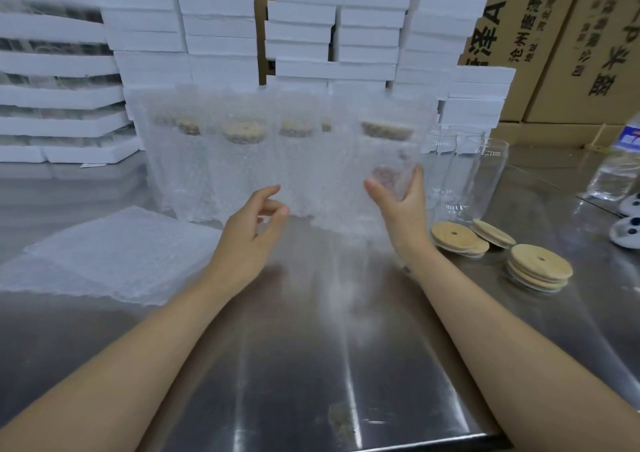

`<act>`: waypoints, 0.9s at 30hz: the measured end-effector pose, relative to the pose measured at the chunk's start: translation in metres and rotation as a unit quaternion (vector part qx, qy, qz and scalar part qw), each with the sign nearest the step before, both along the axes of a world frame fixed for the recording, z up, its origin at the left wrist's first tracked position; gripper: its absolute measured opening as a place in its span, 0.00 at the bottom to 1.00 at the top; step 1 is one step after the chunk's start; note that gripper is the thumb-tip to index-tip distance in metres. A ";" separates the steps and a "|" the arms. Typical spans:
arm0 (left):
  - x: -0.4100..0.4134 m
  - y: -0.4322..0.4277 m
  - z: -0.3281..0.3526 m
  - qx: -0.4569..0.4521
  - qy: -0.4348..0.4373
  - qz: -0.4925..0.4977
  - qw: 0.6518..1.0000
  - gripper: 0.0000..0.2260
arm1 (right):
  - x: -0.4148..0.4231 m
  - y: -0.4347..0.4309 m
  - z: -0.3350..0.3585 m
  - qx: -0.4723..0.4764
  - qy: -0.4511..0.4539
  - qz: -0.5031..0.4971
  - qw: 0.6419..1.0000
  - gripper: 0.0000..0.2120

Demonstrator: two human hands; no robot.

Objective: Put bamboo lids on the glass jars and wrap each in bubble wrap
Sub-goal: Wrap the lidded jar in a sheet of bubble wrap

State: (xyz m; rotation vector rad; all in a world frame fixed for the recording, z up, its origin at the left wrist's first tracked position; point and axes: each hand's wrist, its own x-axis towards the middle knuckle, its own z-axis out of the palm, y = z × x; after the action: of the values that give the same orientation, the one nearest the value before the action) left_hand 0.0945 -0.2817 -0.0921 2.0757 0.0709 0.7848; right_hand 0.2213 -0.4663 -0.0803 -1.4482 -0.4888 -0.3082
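The right hand (pixel 398 205) grips the lower part of a clear glass jar capped with a round bamboo lid and sheathed in translucent bubble wrap (pixel 384 153), thumb in front and fingers behind. This jar stands upright at the right end of a row of similarly wrapped, lidded jars (pixel 225 160) on the shiny steel bench (pixel 311 365). The left hand (pixel 249 229) hovers beside it, fingers loosely curled, holding nothing. Bare glass jars (pixel 464 174) and loose round bamboo lids (pixel 536 271) sit to the right; flat bubble-wrap sheets (pixel 114 261) lie to the left.
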 end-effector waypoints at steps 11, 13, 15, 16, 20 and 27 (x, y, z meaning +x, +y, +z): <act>0.034 -0.006 -0.016 0.109 0.050 0.032 0.992 0.13 | 0.061 0.016 -0.020 -0.014 -0.026 -0.182 0.983 0.44; 0.036 -0.006 -0.018 0.117 0.053 0.030 0.991 0.12 | 0.074 0.024 -0.021 -0.011 -0.027 -0.195 0.980 0.44; 0.036 -0.005 -0.020 0.125 0.053 0.031 0.990 0.11 | 0.088 0.033 -0.021 -0.008 -0.028 -0.209 0.978 0.43; 0.036 -0.005 -0.020 0.130 0.053 0.030 0.990 0.10 | 0.094 0.038 -0.021 -0.004 -0.027 -0.213 0.977 0.43; 0.040 -0.005 -0.022 0.141 0.059 0.028 0.988 0.09 | 0.116 0.060 -0.020 -0.005 -0.029 -0.201 0.979 0.44; 0.041 -0.008 -0.023 0.170 0.055 0.016 0.984 0.08 | 0.147 0.089 -0.018 -0.005 -0.011 -0.168 0.986 0.41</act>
State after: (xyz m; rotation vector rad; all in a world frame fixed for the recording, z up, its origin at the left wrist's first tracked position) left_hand 0.1356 -0.2894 -0.1153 2.4471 0.0318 0.7418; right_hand 0.3683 -0.3771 -0.0983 -1.5375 -0.2610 -0.5922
